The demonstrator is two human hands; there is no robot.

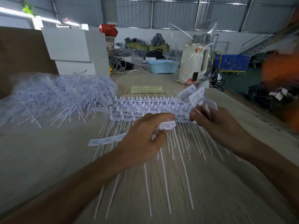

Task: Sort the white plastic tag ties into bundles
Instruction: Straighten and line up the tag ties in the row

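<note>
On the wooden table (48, 159), his left hand (142, 139) pinches one tag tie (167, 125), while his right hand (215, 122) grips a small bundle (194, 94) above the stacked rows (145, 107).

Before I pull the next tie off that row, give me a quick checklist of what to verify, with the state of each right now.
1. Right hand grips its bunch of ties: ok, fingers curled round the stems, tags fanned above.
2. Left hand has a tie: ok, a tag is pinched at the fingertips.
3. Laid-out row of ties in order: ok, heads lined up, tails pointing toward the person.
4. Count in the bunch: cannot tell, tags overlap and blur.
5. Loose pile kept apart from the row: not ok, its edge reaches the row's left end.
6. Stray tag strip by the left hand: not ok, lies across the tails.
</note>
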